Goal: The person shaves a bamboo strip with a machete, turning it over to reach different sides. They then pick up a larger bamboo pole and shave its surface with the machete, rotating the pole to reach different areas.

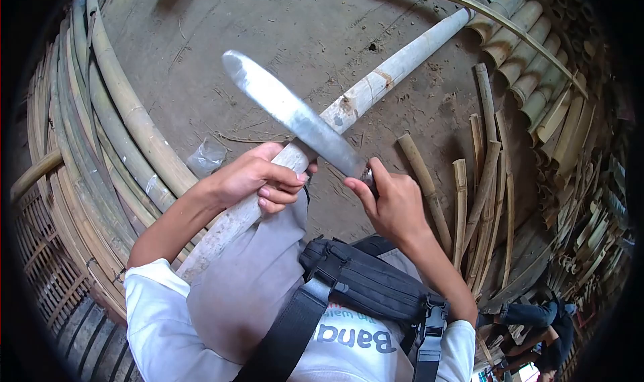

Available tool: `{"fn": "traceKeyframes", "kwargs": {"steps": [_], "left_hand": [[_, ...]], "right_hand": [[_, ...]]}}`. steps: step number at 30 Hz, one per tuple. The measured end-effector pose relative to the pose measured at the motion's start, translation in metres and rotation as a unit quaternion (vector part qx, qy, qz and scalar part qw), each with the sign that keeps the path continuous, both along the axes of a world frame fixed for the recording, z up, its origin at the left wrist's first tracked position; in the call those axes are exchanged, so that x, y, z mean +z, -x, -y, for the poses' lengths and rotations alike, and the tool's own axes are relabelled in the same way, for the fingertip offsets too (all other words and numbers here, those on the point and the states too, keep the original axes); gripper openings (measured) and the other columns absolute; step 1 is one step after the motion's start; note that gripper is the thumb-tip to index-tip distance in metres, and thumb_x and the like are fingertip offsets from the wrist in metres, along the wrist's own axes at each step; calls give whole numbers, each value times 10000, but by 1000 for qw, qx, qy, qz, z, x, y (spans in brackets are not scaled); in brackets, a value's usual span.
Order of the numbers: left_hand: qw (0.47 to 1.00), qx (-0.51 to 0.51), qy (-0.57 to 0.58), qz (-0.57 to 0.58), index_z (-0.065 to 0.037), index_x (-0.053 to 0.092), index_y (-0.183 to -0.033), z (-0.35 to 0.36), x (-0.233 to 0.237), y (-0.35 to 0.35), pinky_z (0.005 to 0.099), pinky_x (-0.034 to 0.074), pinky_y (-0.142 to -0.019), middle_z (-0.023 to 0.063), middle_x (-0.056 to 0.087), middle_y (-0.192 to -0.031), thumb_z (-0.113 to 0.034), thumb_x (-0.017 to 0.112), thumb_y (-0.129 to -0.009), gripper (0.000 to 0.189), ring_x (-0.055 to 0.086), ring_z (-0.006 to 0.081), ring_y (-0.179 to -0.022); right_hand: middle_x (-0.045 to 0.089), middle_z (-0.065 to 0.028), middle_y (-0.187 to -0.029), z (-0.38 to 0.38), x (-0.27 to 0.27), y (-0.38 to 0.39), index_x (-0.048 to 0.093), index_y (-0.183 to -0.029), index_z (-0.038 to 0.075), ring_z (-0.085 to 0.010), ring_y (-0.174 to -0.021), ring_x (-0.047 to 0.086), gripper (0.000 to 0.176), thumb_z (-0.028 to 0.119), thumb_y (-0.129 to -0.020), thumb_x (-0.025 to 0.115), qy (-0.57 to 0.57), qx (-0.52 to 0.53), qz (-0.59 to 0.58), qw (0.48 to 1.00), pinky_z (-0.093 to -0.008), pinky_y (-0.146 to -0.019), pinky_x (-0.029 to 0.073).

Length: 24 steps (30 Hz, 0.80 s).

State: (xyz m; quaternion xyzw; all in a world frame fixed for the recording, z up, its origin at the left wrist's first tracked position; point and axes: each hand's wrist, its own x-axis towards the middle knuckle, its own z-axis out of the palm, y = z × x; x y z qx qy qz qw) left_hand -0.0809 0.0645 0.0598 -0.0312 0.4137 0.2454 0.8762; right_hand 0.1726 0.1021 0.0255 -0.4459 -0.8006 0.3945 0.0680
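My left hand (265, 181) is wrapped round a pale, whitish bamboo pole (365, 90). The pole slants from beside my left thigh up to the upper right, with its far end by the stacked culms. In my right hand (396, 204) is the handle of a machete (288, 110), mostly hidden by the fingers. Its broad, shiny blade has a rounded tip and points up and left, crossing over the pole just beyond my left hand.
Long bamboo poles (127, 107) lie along the left side. Short bamboo pieces (459, 201) lie on the right, with thick cut culms (526, 53) stacked at the upper right. A clear plastic bag (206, 157) sits on the dirt floor (235, 20). Another person (543, 328) is at the lower right.
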Motion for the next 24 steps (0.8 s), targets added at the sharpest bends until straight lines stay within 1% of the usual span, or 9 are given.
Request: {"fn": "traceKeyframes", "kwargs": {"steps": [3,5,9,11,12,15,19,21,24], "left_hand": [[1000,4,-9,12,29,450,-1121,5,-3,1,205,257,-403,-5,401,-721,20,525,-913,221,313,24,-476],[1000,6,-2,29,33,449,-1123,-3,-7,2,212,260,-412,3,410,-738,19,526,-909,228,313,30,-475],[999,-22,-21,-18,31,447,-1128,-1,2,1,203,259,-402,10,412,-735,28,523,-901,239,312,27,-472],[1000,4,-5,18,36,444,-1136,2,-7,2,205,261,-400,11,404,-724,32,513,-898,248,315,28,-476],[999,11,0,30,40,442,-1138,-1,-9,2,207,260,-404,9,398,-719,35,508,-898,248,317,31,-479],[999,11,-1,38,48,436,-1136,-5,-6,0,213,259,-408,-1,381,-704,35,500,-899,246,318,34,-487],[999,-34,18,9,29,450,-1128,1,-8,5,212,264,-404,11,413,-735,26,522,-897,243,328,35,-486],[999,-21,-31,-38,16,453,-1084,-2,4,-3,217,275,-400,1,416,-710,20,495,-897,191,332,32,-477],[996,-39,-47,-59,-11,457,-1082,-7,8,-1,213,276,-401,-4,424,-723,23,505,-889,202,333,31,-479]], "right_hand": [[553,-164,-510,-23,-11,-7,478,-795,37,-383,-504,609,483,490,-932,573,-37,-21,36,998,-447,-444,460],[566,-168,-524,-13,-5,1,487,-801,39,-390,-499,600,482,495,-942,555,55,-63,18,996,-450,-451,465],[577,-172,-543,-4,3,4,497,-798,37,-397,-523,614,464,472,-940,572,-40,25,1,999,-469,-461,461],[578,-167,-546,-29,-4,-3,491,-808,34,-404,-535,615,467,474,-931,584,53,-44,14,998,-483,-466,458],[579,-165,-544,-29,-9,-3,488,-823,32,-406,-530,611,472,482,-929,583,-11,-19,62,998,-482,-468,461],[577,-164,-539,-3,-5,6,485,-813,32,-400,-510,606,475,481,-929,582,19,-58,-11,998,-472,-458,462],[590,-172,-552,-7,-4,-2,509,-815,44,-397,-503,609,453,476,-934,577,-19,12,21,1000,-468,-450,462],[590,-157,-546,-44,-11,-11,570,-796,43,-342,-468,603,404,418,-947,593,81,-171,-23,982,-418,-430,443],[603,-156,-564,-50,-7,-19,578,-821,44,-347,-480,605,398,423,-937,605,63,-150,0,987,-425,-452,453]]}}
